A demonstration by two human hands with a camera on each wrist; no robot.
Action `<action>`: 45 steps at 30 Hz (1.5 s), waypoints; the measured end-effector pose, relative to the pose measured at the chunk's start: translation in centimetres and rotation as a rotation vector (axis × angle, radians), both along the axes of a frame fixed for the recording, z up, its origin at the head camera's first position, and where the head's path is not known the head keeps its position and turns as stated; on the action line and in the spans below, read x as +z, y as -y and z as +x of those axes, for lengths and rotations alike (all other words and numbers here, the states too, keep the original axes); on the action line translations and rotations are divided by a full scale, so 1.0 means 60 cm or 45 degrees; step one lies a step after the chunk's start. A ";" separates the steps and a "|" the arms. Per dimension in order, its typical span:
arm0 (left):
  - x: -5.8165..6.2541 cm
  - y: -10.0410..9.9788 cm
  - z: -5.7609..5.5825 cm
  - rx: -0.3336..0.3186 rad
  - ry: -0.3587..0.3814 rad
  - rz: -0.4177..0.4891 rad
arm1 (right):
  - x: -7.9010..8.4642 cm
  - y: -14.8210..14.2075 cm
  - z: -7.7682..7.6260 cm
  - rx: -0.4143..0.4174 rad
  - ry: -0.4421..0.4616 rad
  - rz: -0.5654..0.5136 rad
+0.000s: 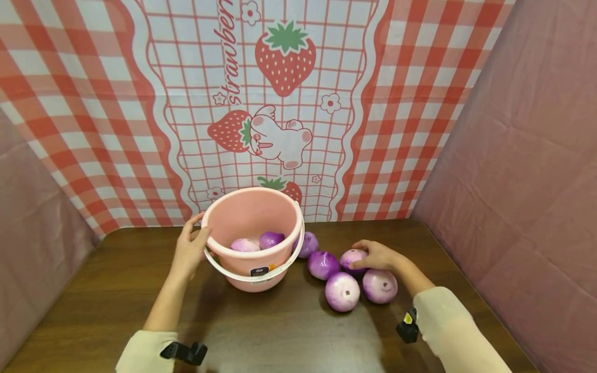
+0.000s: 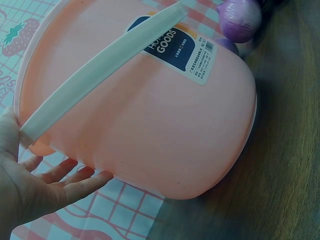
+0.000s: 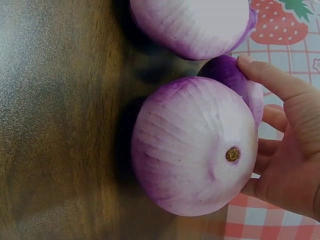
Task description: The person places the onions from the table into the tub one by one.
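On the right, the right hand (image 1: 379, 256) grasps a glossy, round purple-white onion (image 1: 352, 258), likely firm, slippery, best cupped mid-girth, while the left hand (image 1: 189, 252) grips a pink plastic bucket (image 1: 252, 213).

Your head view is bright, with a pale sheen on the tabletop (image 1: 298, 334) and highlights on the onions (image 1: 323, 266). Your left wrist view is dimmer, the bucket (image 2: 170, 127) shading the tabletop beside it. In your right wrist view, glare whitens the upper onion (image 3: 195, 25).
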State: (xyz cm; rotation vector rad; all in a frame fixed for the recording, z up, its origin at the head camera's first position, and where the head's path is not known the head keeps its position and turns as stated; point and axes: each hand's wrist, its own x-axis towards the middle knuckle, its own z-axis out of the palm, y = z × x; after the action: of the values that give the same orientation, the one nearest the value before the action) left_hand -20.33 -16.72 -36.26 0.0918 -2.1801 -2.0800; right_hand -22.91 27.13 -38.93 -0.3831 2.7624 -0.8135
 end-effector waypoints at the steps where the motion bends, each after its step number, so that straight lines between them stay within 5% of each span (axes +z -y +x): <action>1: 0.000 0.000 0.000 0.001 0.000 -0.001 | 0.000 0.000 0.000 -0.003 -0.004 0.000; 13: 0.001 -0.001 0.001 -0.003 0.000 0.007 | 0.011 -0.004 0.000 -0.108 -0.030 -0.013; 45: -0.001 0.001 -0.001 -0.005 0.000 0.004 | 0.058 0.001 -0.019 -0.175 -0.215 -0.080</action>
State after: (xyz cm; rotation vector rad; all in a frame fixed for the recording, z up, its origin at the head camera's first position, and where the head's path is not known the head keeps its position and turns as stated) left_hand -20.38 -16.76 -36.29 0.0881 -2.1793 -2.0854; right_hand -24.04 27.09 -35.43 -0.2882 2.9518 -0.9428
